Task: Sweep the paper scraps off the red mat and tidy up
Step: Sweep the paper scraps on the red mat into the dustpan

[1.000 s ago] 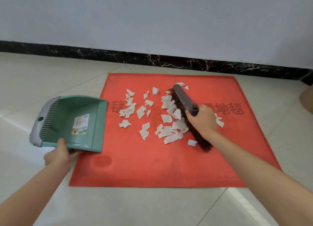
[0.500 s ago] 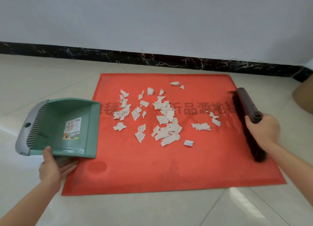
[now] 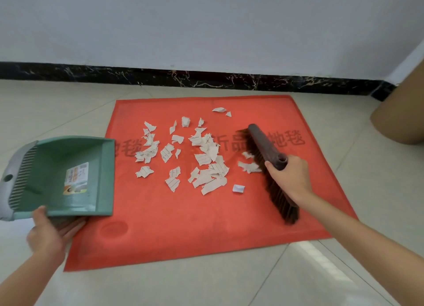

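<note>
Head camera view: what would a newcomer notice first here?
The bright red mat on the pale tiled floor, with torn white paper scraps strewn across its middle. On the mat's right, the right hand grips a brown brush, bristles down beside the scraps; at its left edge the left hand holds a green dustpan.

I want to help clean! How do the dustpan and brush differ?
The dustpan is green and wide; the brush is brown and bristly. The dustpan is at the mat's left edge, the brush on its right part. Both are held: dustpan in the left hand, brush in the right hand.
</note>
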A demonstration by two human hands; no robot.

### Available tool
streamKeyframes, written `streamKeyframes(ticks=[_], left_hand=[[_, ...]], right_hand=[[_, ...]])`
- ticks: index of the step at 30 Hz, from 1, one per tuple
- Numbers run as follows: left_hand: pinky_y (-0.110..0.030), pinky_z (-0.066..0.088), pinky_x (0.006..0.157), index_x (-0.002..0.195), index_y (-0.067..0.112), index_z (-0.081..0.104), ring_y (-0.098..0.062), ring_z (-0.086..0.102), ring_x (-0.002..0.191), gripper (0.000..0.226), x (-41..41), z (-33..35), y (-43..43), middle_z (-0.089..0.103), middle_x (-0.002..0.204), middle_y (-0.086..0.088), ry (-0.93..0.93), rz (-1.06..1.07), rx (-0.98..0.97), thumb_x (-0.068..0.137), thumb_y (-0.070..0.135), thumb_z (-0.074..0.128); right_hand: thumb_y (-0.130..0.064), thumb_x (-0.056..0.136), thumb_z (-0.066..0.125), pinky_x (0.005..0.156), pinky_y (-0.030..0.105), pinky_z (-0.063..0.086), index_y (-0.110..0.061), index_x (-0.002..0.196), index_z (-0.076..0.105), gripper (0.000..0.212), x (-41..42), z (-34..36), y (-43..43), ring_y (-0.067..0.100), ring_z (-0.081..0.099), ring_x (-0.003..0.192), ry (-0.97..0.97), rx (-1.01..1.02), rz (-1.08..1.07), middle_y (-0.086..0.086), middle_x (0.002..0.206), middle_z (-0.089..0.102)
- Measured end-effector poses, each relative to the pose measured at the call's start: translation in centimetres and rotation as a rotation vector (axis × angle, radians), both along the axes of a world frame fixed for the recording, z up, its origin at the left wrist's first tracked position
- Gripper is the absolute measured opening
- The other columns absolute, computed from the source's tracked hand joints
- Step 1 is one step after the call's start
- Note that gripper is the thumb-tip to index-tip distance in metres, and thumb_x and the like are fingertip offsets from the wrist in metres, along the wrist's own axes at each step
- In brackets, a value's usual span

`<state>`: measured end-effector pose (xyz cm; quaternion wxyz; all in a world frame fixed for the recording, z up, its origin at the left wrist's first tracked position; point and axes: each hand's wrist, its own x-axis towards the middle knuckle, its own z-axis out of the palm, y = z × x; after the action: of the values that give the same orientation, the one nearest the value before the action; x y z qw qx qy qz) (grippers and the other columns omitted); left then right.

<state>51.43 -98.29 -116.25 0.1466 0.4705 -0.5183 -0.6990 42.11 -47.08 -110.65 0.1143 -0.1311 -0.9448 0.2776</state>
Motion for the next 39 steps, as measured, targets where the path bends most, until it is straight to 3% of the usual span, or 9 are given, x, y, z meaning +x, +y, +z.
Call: streamKeyframes(ticks=[5, 9, 17, 21, 26, 31, 32, 34, 39], left_hand=[[-0.039, 0.060, 0.051, 0.117, 0.004, 0.048, -0.024, 0.070, 0.051, 0.060, -0.6, 0.2, -0.6, 0.065, 0.092, -0.026, -0.001, 0.083, -0.030, 0.076, 0.049, 0.053], [-0.045, 0.061, 0.059, 0.129, 0.007, 0.055, -0.040, 0.071, 0.088, 0.081, -0.2, -0.6, -3.1, 0.064, 0.116, -0.028, -0.015, 0.170, 0.013, 0.065, 0.056, 0.057], [-0.044, 0.060, 0.055, 0.131, -0.001, 0.050, -0.034, 0.073, 0.069, 0.083, 0.3, 0.2, -2.0, 0.063, 0.110, -0.031, 0.001, 0.231, 0.006, 0.068, 0.052, 0.058], [-0.044, 0.062, 0.064, 0.121, 0.003, 0.047, -0.027, 0.071, 0.061, 0.062, 0.3, 0.5, -0.9, 0.063, 0.096, -0.026, 0.042, 0.169, 0.024, 0.087, 0.055, 0.050], [-0.027, 0.060, 0.059, 0.118, 0.006, 0.055, -0.017, 0.071, 0.061, 0.062, 1.5, -0.1, 0.9, 0.067, 0.097, -0.026, 0.082, 0.204, -0.041, 0.092, 0.059, 0.036], [-0.006, 0.048, 0.062, 0.133, 0.001, 0.047, 0.006, 0.067, 0.064, 0.058, 1.9, 0.2, 4.6, 0.061, 0.110, -0.015, -0.048, 0.261, -0.327, 0.096, 0.046, 0.042], [-0.008, 0.048, 0.070, 0.135, 0.003, 0.047, 0.005, 0.068, 0.073, 0.053, 2.1, 0.3, 5.2, 0.061, 0.112, -0.014, -0.066, 0.245, -0.402, 0.099, 0.041, 0.041], [-0.032, 0.046, 0.092, 0.135, 0.005, 0.048, -0.027, 0.067, 0.100, 0.056, 2.3, -0.5, 5.3, 0.064, 0.118, -0.020, -0.091, 0.184, -0.516, 0.096, 0.045, 0.043], [-0.043, 0.044, 0.088, 0.124, -0.001, 0.052, -0.041, 0.063, 0.099, 0.057, 2.3, -1.5, 4.7, 0.067, 0.109, -0.027, -0.094, 0.115, -0.677, 0.089, 0.042, 0.041]], right_hand=[[-0.037, 0.079, 0.071, 0.063, 0.039, 0.050, -0.001, 0.083, 0.072, 0.037, -2.7, 2.5, 3.8, 0.039, 0.068, 0.076, 0.109, 0.115, -0.135, 0.024, 0.077, 0.070], [-0.030, 0.081, 0.071, 0.061, 0.042, 0.048, 0.007, 0.082, 0.068, 0.036, -2.0, 1.7, 5.2, 0.046, 0.065, 0.075, -0.029, 0.206, -0.167, 0.030, 0.076, 0.066], [-0.025, 0.083, 0.070, 0.059, 0.039, 0.044, -0.002, 0.075, 0.065, 0.024, 2.3, -0.9, -4.0, 0.041, 0.063, 0.072, -0.089, 0.152, 0.119, 0.019, 0.080, 0.063], [-0.025, 0.081, 0.072, 0.056, 0.030, 0.032, -0.005, 0.068, 0.062, 0.026, 1.6, 1.7, -4.9, 0.038, 0.060, 0.065, 0.002, 0.146, 0.110, 0.007, 0.067, 0.050], [-0.028, 0.077, 0.074, 0.049, 0.021, 0.032, -0.015, 0.058, 0.054, 0.032, -1.7, 7.7, -12.3, 0.006, 0.046, 0.044, 0.110, -0.206, 0.222, -0.009, 0.048, 0.049], [-0.029, 0.076, 0.074, 0.045, 0.017, 0.034, -0.014, 0.060, 0.055, 0.029, -1.1, 4.1, -25.4, 0.003, 0.043, 0.042, -0.155, -0.511, 0.459, -0.010, 0.051, 0.048], [-0.031, 0.075, 0.074, 0.047, 0.020, 0.033, -0.010, 0.062, 0.055, 0.032, -0.8, 2.6, -26.9, 0.004, 0.040, 0.044, -0.188, -0.535, 0.466, -0.008, 0.053, 0.047], [-0.028, 0.077, 0.075, 0.045, 0.015, 0.031, -0.012, 0.059, 0.050, 0.035, -0.1, 0.4, -28.9, 0.004, 0.040, 0.041, -0.237, -0.597, 0.488, -0.010, 0.051, 0.043], [-0.030, 0.079, 0.074, 0.047, 0.009, 0.032, -0.021, 0.060, 0.047, 0.034, -1.0, -1.6, -28.1, 0.000, 0.050, 0.046, -0.207, -0.557, 0.440, -0.015, 0.052, 0.045]])
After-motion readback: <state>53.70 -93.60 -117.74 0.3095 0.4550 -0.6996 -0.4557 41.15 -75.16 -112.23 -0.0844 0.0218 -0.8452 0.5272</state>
